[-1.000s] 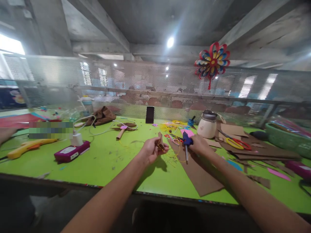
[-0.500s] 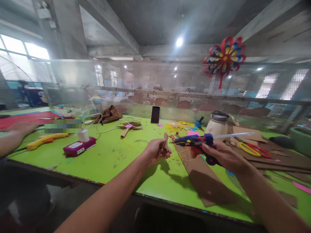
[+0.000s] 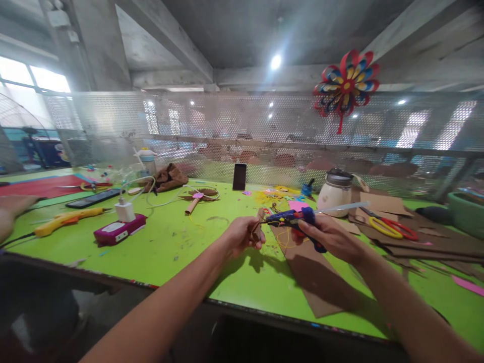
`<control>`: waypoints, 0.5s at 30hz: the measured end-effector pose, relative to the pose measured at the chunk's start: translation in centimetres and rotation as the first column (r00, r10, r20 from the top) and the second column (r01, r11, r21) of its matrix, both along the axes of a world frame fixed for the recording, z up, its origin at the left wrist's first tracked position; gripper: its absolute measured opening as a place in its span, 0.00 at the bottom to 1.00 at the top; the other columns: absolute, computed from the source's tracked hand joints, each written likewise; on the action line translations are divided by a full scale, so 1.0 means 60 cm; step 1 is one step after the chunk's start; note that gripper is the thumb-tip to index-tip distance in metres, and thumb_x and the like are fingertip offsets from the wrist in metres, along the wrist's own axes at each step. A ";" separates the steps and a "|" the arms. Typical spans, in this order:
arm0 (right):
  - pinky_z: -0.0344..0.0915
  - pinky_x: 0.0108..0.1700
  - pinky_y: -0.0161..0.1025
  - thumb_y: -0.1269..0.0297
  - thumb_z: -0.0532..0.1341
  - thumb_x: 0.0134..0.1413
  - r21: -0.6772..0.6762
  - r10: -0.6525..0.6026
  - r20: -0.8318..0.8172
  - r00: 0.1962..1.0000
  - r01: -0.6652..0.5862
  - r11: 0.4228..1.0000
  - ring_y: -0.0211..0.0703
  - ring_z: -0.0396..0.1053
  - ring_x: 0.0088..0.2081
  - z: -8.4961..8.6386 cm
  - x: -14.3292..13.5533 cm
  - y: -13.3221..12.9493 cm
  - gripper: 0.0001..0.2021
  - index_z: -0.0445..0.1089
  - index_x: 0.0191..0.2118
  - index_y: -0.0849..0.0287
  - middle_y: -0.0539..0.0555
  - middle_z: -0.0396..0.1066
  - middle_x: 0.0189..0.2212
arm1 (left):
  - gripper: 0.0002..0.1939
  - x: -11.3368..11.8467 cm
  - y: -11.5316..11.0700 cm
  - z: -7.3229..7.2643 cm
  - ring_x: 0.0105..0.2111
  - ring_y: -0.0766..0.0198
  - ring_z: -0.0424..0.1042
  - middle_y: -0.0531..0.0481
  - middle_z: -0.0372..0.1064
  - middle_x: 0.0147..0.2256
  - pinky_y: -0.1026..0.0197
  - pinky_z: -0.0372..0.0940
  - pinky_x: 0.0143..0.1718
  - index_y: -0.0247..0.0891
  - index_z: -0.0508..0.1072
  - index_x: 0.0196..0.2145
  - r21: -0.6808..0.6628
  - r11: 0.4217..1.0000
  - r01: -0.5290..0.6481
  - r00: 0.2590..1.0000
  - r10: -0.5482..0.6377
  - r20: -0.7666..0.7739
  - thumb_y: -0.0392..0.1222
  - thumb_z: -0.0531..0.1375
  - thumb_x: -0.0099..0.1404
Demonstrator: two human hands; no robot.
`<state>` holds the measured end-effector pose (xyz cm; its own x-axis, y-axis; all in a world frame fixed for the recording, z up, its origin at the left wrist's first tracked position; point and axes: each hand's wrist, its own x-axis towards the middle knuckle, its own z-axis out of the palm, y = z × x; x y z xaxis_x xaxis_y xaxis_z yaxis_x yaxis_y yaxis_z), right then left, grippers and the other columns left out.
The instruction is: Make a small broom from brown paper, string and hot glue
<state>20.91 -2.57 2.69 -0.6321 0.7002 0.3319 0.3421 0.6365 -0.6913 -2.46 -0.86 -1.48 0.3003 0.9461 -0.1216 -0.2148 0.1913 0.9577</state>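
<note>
My left hand (image 3: 244,234) pinches a small folded piece of brown cardboard (image 3: 258,227) above the green table (image 3: 151,252). In my right hand (image 3: 321,233) is a dark blue and red glue gun (image 3: 293,218), with a clear glue stick (image 3: 346,207) jutting from its back. The gun's tip touches or nearly touches the cardboard piece. Under my right hand lies a long brown cardboard strip (image 3: 312,282). Thin yellow thread hangs loosely below the gun.
A purple power strip (image 3: 120,229), a yellow glue gun (image 3: 68,220) and another person's arm (image 3: 15,206) are at the left. Scissors (image 3: 385,228), cardboard sheets and a white jar (image 3: 335,194) stand or lie at the right. A phone (image 3: 239,177) stands at the back.
My right hand has brought the glue gun left, and its tip has come to the cardboard piece in my left hand. The other person's hand has drawn back leftward. The view has shifted slightly.
</note>
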 end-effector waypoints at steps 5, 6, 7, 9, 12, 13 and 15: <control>0.63 0.31 0.34 0.48 0.49 0.60 -0.018 -0.035 0.004 0.999 0.035 0.999 0.37 0.67 0.29 0.003 -0.001 -0.003 0.23 0.70 0.30 0.61 0.56 0.71 0.27 | 0.13 0.001 -0.001 0.001 0.17 0.66 0.64 0.45 0.67 0.18 0.65 0.53 0.17 0.33 0.67 0.24 -0.008 1.000 -0.006 1.000 0.006 -0.001 0.40 0.49 0.62; 0.63 0.30 0.34 0.48 0.49 0.60 -0.020 -0.035 0.009 0.999 0.035 0.999 0.37 0.66 0.28 0.004 -0.001 -0.003 0.23 0.70 0.30 0.61 0.55 0.71 0.27 | 0.13 0.002 -0.001 0.002 0.16 0.67 0.64 0.45 0.67 0.18 0.66 0.53 0.16 0.33 0.67 0.24 -0.012 1.000 -0.007 1.000 0.007 -0.005 0.40 0.49 0.62; 0.62 0.30 0.34 0.48 0.49 0.60 -0.022 -0.036 0.014 0.999 0.037 0.999 0.37 0.66 0.28 0.005 -0.001 -0.004 0.23 0.70 0.30 0.61 0.55 0.71 0.28 | 0.13 0.002 -0.002 0.002 0.15 0.67 0.63 0.45 0.67 0.18 0.66 0.53 0.16 0.33 0.67 0.24 -0.013 1.000 -0.006 1.000 0.006 -0.011 0.40 0.49 0.62; 0.62 0.30 0.33 0.49 0.49 0.61 -0.017 -0.039 0.022 0.999 0.040 0.999 0.37 0.66 0.28 0.007 -0.001 -0.006 0.22 0.70 0.30 0.61 0.55 0.71 0.28 | 0.13 0.003 -0.003 0.004 0.14 0.68 0.63 0.46 0.67 0.17 0.66 0.52 0.16 0.33 0.67 0.24 -0.011 1.000 -0.004 1.000 0.004 -0.021 0.39 0.49 0.62; 0.62 0.31 0.34 0.50 0.48 0.61 -0.007 -0.039 0.034 0.999 0.039 0.999 0.37 0.66 0.29 0.008 0.001 -0.006 0.22 0.70 0.30 0.61 0.55 0.71 0.27 | 0.13 0.004 -0.006 0.007 0.14 0.68 0.63 0.46 0.67 0.17 0.67 0.53 0.15 0.33 0.67 0.23 0.001 1.000 -0.005 1.000 0.005 -0.028 0.38 0.50 0.62; 0.62 0.32 0.34 0.50 0.48 0.61 -0.005 -0.038 0.037 0.999 0.038 0.999 0.37 0.67 0.29 0.008 0.001 -0.006 0.22 0.70 0.29 0.61 0.55 0.71 0.27 | 0.13 0.005 -0.008 0.009 0.14 0.68 0.63 0.46 0.67 0.17 0.67 0.54 0.15 0.33 0.67 0.23 0.002 1.000 -0.009 1.000 0.009 -0.026 0.38 0.50 0.62; 0.63 0.33 0.35 0.49 0.48 0.61 0.000 -0.037 0.037 0.999 0.037 0.999 0.38 0.67 0.29 0.007 0.001 -0.005 0.23 0.70 0.29 0.60 0.55 0.71 0.27 | 0.12 0.007 -0.011 0.011 0.14 0.68 0.62 0.47 0.66 0.16 0.67 0.55 0.15 0.33 0.67 0.23 0.003 1.000 -0.019 1.000 0.019 -0.022 0.38 0.50 0.61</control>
<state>20.95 -2.85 3.12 -0.6173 0.7238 0.3084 0.3907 0.6222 -0.6784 -2.02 -1.52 -0.81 0.2797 0.9519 -0.1249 -0.1969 0.1843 0.9629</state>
